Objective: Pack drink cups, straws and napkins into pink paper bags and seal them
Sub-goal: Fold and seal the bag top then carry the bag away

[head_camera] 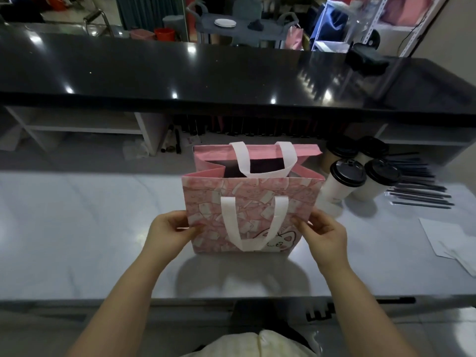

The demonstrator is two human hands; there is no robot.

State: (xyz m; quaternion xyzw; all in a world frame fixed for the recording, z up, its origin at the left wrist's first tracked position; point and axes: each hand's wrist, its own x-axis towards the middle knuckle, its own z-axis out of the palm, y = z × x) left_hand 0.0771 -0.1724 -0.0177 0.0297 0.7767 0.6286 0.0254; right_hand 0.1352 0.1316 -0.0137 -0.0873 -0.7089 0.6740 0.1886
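A pink paper bag with white handles stands upright and open at the middle of the pale counter. My left hand pinches its lower left side and my right hand pinches its lower right side. The bag's inside looks dark; its contents are not clear. To the right of the bag stand several white drink cups with black lids. Black straws lie in a spread pile beyond the cups. White napkins lie flat at the right edge.
A raised black countertop runs across the back, with a dark device on its right end. Pens lie under that ledge behind the bag. The pale counter stretches left of the bag.
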